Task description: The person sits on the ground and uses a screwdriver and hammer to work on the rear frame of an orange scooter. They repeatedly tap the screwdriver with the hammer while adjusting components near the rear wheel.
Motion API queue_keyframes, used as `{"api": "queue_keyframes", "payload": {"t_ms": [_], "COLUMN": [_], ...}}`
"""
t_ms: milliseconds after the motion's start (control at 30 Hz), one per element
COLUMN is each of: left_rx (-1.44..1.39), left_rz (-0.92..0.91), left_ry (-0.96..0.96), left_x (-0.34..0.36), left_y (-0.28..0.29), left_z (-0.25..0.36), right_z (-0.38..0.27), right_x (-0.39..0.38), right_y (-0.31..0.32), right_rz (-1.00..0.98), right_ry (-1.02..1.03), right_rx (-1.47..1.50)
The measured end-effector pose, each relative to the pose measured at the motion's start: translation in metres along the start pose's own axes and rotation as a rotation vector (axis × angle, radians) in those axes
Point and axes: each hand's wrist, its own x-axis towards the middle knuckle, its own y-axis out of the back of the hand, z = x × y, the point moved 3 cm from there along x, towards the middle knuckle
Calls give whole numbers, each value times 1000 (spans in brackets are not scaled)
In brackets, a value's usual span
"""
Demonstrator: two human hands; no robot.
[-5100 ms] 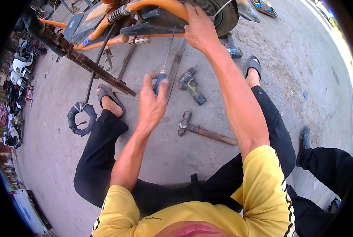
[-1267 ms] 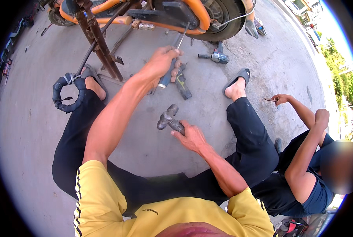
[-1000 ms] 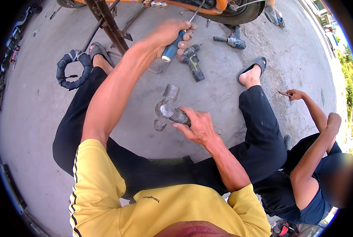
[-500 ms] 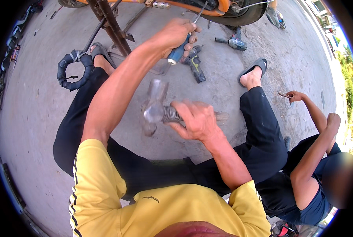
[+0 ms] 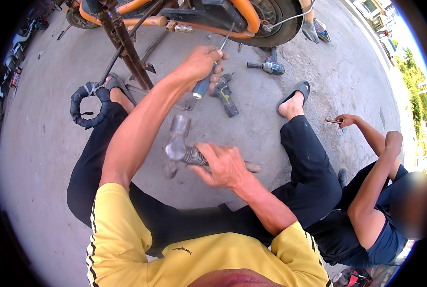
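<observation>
My left hand is closed round the blue handle of a screwdriver. Its thin metal shaft slants up and away, and the tip meets the dark cover on an orange-framed vehicle; whether it sits in a gap there I cannot tell. Nearer to me, my right hand grips a hammer by its wooden handle, which has a ribbed wrap below the head. The slightly blurred steel head hangs in the air, below and apart from the screwdriver's butt end.
A cordless drill and an impact driver lie on the concrete. Rusty metal posts rise at left, beside a black-wrapped ring. At right, a co-worker sits close, a small object in one hand.
My view has shifted, showing more of the orange vehicle, and the ground tools appear lower and further left. Both hands keep their grips on the screwdriver and hammer.
</observation>
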Motion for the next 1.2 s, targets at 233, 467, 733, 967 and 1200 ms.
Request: {"api": "queue_keyframes", "payload": {"t_ms": [233, 467, 733, 967, 1200], "left_rx": [10, 18, -4, -46, 211], "left_rz": [-8, 24, 15, 52, 153], "left_ry": [-7, 8, -2, 26, -24], "left_x": [-1, 0, -6, -4, 11], "left_y": [-5, 3, -6, -10, -2], "left_z": [3, -2, 8, 3, 13], "right_z": [11, 22, 108, 101, 74], "right_x": [5, 13, -59, 15, 103], "right_y": [6, 3, -64, -40, -15], "right_rz": [5, -119, -368, 138, 117], "right_ry": [-66, -280, -576, -530, -533], "right_rx": [-58, 36, -61, 560, 1584]}}
